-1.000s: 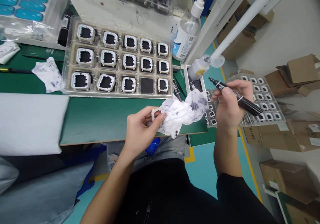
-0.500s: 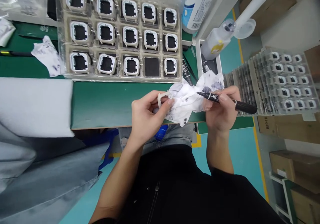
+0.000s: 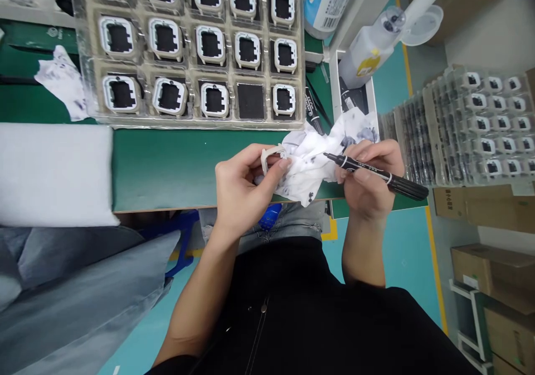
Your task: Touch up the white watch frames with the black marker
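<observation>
My left hand (image 3: pixel 246 188) pinches a small whitish watch-case frame (image 3: pixel 267 156) between thumb and fingers; the fingers hide part of it. A black marker pen (image 3: pixel 380 177), uncapped, lies in the grip of my right hand (image 3: pixel 370 183), its tip pointing left toward the frame but apart from it. Between the hands is a crumpled white cloth (image 3: pixel 307 166) with dark ink stains, touching both hands. Beyond them sits a clear plastic tray (image 3: pixel 184 123) with rows of similar frames (image 3: pixel 214 100) on dark pads; one front-row pocket (image 3: pixel 251 101) holds no frame.
A pump bottle (image 3: pixel 363 57) stands in a white bin (image 3: pixel 371 93) at right, beside a larger labelled bottle (image 3: pixel 328 1). Another marker (image 3: pixel 313 110) lies by the tray. Stacked trays (image 3: pixel 455 124) and cardboard boxes (image 3: pixel 493 269) are farther right. A person's denim-clad leg (image 3: pixel 83 286) is at left.
The view has shifted slightly, so the tray appears higher and farther left. The marker is tilted a little more, and its tip has moved slightly left; both hands keep their holds.
</observation>
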Motion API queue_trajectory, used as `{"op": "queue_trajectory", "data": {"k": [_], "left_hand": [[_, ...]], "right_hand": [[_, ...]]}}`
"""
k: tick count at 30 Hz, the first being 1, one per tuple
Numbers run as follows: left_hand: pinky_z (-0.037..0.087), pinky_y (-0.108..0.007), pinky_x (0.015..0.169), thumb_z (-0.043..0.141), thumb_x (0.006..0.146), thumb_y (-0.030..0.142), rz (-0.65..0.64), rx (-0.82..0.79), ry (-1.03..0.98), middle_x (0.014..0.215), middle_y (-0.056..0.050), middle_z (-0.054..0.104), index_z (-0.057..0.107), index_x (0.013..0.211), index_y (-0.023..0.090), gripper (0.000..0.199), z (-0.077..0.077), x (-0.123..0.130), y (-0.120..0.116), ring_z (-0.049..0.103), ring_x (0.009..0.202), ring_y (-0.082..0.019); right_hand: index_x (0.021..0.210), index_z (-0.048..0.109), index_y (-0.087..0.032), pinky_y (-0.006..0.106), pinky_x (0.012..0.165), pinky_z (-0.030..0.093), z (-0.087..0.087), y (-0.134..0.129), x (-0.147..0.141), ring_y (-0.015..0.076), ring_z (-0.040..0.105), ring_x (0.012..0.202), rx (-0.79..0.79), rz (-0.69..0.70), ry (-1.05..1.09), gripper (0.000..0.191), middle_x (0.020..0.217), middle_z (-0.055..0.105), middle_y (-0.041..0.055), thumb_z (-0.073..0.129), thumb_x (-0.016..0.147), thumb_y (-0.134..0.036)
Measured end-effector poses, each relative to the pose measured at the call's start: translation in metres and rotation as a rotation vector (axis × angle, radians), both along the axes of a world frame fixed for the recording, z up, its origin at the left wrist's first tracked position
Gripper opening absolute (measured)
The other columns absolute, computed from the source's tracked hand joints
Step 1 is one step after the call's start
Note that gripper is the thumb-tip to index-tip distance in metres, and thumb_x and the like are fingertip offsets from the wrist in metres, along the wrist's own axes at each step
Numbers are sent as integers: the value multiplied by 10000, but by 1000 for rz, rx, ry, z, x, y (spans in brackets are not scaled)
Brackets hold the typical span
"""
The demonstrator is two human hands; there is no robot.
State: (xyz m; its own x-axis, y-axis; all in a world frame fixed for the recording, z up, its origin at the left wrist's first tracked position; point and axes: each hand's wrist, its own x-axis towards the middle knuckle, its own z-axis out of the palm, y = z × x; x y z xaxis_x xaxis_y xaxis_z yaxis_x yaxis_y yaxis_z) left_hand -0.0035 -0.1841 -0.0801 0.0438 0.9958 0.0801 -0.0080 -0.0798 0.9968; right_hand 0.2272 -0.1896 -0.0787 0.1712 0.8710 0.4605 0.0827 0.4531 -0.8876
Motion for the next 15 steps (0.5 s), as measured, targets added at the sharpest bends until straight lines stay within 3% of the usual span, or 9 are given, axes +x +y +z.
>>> {"op": "queue_trajectory", "data": {"k": [10,13,15], "left_hand": [[600,-249,673,907,990,352,13,54,-34,867,-13,828,872,1042,207,158,-2,1,1,732,725,-149],[605,-251,688,904,986,354,14,42,-34,872,-22,833,874,1029,206,157,0,1,1,755,760,-163],[601,-249,674,907,979,359,14,34,-22,871,-24,836,878,1025,203,165,1,1,1,736,738,-157]], "right_hand": [[1019,811,-348,359,477,501,-5,0,4,181,627,621,61,97,70,230,857,716,-26,974,869,-406],[1030,805,-347,325,428,487,-2,-1,1,148,606,554,52,78,98,202,867,727,-34,948,913,-428],[1051,806,-349,304,409,476,1,-3,2,141,600,526,29,43,119,222,833,729,-33,908,970,-528]]}}
